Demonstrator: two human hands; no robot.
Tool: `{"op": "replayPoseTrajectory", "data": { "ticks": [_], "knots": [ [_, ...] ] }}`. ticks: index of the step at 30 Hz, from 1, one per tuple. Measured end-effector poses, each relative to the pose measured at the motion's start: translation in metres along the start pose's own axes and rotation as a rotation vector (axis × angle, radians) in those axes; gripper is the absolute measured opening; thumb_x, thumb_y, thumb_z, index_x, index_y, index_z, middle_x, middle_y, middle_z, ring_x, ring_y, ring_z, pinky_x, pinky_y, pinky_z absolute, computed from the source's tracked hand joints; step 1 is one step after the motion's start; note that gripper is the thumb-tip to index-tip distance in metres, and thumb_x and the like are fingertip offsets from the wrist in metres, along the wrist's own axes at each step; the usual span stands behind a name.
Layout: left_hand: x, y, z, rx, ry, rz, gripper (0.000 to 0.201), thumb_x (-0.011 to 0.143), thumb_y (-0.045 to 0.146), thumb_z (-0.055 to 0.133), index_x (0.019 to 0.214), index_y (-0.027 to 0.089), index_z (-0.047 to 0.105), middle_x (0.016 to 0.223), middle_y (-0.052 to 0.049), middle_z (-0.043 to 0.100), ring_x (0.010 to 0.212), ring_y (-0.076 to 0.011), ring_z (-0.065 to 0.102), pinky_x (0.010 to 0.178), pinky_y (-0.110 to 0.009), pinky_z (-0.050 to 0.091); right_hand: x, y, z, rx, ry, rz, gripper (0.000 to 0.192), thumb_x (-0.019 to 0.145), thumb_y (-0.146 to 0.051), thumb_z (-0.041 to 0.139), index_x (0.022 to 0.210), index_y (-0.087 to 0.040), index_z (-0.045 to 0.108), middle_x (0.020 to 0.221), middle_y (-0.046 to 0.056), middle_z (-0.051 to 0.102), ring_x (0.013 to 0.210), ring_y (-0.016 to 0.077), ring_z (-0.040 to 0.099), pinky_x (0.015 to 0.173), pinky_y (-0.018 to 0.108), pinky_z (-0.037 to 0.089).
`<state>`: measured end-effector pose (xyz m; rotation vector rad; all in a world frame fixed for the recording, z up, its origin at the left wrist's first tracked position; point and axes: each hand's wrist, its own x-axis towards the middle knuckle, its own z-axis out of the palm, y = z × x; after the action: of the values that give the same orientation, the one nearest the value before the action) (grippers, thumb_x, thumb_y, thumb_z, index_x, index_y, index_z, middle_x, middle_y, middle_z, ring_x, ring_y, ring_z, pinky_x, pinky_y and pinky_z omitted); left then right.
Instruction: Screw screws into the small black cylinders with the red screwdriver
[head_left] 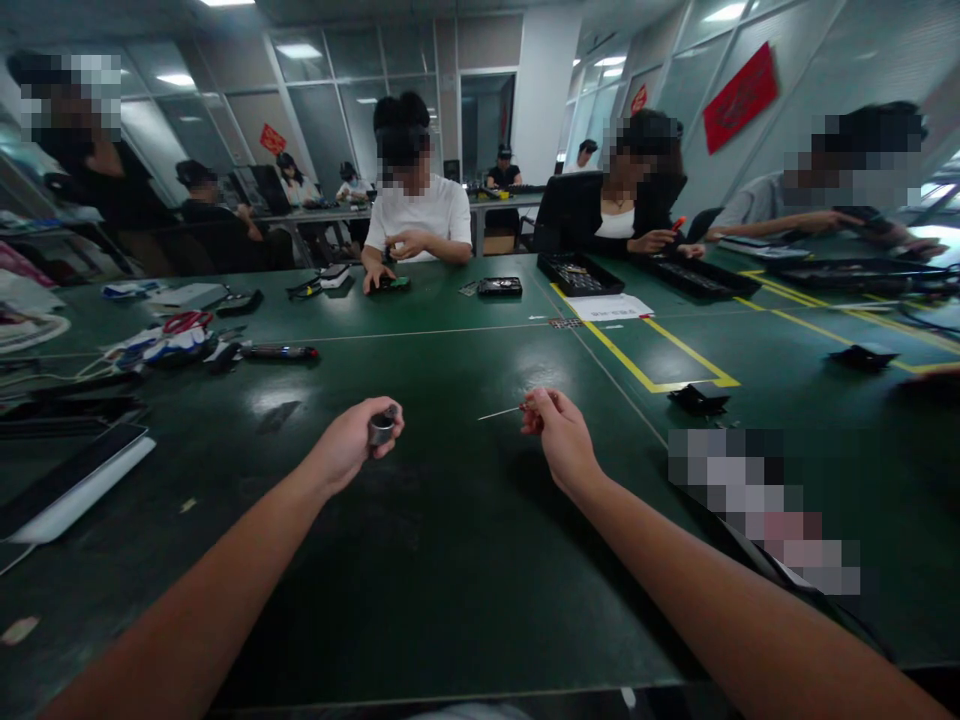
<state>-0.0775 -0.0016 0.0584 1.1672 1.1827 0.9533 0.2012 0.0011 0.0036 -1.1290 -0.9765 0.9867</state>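
Observation:
My left hand is held above the dark green table and grips a small grey metal cylinder between thumb and fingers. My right hand is a little to its right, pinching a thin screwdriver with a reddish handle; its slim shaft points left toward the cylinder. The two hands are apart, with a gap between the tool tip and the cylinder.
Several people sit across the table with black trays and small devices. Cables, gloves and a pen-like tool lie at the left, a flat white-edged device near left. Yellow tape lines and small black parts sit right.

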Motion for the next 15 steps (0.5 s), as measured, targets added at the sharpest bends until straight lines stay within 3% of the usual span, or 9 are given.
{"op": "replayPoseTrajectory", "data": {
  "ticks": [5,9,15],
  "knots": [
    [-0.027,0.010,-0.061,-0.188,0.182,-0.033,0.012,0.090,0.028,0.055,0.087,0.016,0.053,0.071,0.001,0.054,0.049,-0.0094,0.044,0.046,-0.020,0.038,0.001,0.002,-0.001,-0.009,-0.009,0.007,0.030,0.089,-0.052,0.060,0.085,-0.022,0.065,0.070,-0.001,0.060,0.062,0.0144,0.055,0.060,0.030,0.047],
    [-0.052,0.012,-0.107,-0.234,0.358,-0.012,0.013,0.092,0.022,0.048,0.081,0.017,0.051,0.068,0.002,0.049,0.047,-0.0099,0.041,0.044,-0.021,0.039,0.000,0.002,-0.002,-0.022,-0.030,0.014,0.031,0.089,-0.053,0.060,0.086,-0.022,0.065,0.070,-0.001,0.061,0.063,0.0144,0.055,0.061,0.030,0.047],
    [-0.092,0.014,-0.156,-0.183,0.651,-0.041,0.008,0.088,0.019,0.052,0.081,0.017,0.056,0.067,0.003,0.051,0.052,-0.0097,0.042,0.047,-0.020,0.044,0.001,0.006,-0.004,-0.042,-0.037,0.018,0.033,0.089,-0.055,0.060,0.086,-0.022,0.065,0.070,-0.001,0.061,0.062,0.0144,0.055,0.060,0.030,0.047]
  ]
}}
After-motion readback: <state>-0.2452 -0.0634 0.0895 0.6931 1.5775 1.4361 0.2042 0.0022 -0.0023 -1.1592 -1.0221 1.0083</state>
